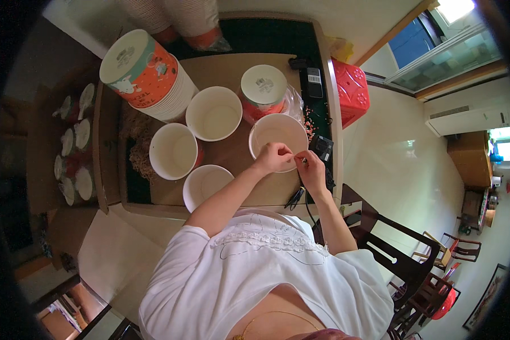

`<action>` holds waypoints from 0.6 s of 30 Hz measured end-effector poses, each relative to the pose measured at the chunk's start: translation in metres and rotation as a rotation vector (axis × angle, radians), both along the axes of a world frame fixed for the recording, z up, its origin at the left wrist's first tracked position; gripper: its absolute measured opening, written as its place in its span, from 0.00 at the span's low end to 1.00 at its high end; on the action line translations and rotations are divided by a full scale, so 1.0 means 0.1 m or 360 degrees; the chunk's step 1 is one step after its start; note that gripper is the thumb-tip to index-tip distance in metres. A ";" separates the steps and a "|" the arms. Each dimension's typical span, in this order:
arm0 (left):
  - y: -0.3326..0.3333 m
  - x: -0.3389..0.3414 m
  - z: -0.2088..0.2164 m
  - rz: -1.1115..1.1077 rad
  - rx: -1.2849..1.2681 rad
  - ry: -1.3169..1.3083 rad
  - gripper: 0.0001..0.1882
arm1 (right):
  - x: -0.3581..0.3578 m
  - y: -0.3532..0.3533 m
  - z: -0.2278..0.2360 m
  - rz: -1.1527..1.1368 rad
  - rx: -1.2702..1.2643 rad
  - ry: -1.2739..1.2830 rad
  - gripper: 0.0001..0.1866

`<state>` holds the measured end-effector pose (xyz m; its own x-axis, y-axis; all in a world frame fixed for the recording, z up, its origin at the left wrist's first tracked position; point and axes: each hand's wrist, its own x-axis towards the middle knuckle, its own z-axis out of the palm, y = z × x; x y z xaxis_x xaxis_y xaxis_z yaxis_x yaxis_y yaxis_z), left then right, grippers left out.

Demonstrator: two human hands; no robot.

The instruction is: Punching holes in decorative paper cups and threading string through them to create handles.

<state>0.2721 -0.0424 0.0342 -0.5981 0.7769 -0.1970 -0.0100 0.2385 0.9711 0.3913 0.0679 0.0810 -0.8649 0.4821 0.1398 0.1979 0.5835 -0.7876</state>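
Observation:
Over the near rim of a white paper tub (pixel 279 131), my left hand (pixel 275 158) and my right hand (pixel 311 171) meet with fingertips pinched. Whatever they hold is too small to make out. Left of this tub stand more open paper tubs, one farther back (pixel 213 113), one at the left (pixel 174 152) and one nearer me (pixel 205 184), partly behind my left forearm. Just beyond my hands, an upside-down orange and green tub (pixel 264 85) rests beside clear plastic wrap (pixel 292 106).
A tall stack of nested paper tubs (pixel 147 76) leans at the back left, beside brown shredded fibre (pixel 141 150). Small orange bits (pixel 310 126), a black device (pixel 322 147) and a cable (pixel 294 198) lie along the right side. Beyond the table edge is a red stool (pixel 350 90).

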 end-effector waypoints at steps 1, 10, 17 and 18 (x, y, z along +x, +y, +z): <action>-0.02 -0.02 0.01 -0.0002 -0.0002 0.0000 0.06 | 0.00 -0.01 0.02 -0.0002 -0.0002 0.0000 0.04; -0.07 -0.09 0.23 0.0046 -0.0149 -0.0271 0.10 | -0.09 -0.03 0.04 0.0056 0.0003 -0.0071 0.04; -0.09 -0.10 0.22 0.0036 -0.0167 -0.0222 0.11 | -0.09 -0.04 0.08 0.0008 -0.0051 -0.0131 0.04; -0.09 -0.09 0.19 0.0027 -0.0103 -0.0178 0.10 | -0.09 -0.05 0.08 0.0010 -0.0043 -0.0116 0.04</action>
<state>0.2634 -0.0517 0.0530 -0.5824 0.7503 -0.3127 -0.1218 0.2997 0.9462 0.3820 0.0629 0.0891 -0.8754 0.4792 0.0635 0.2517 0.5639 -0.7866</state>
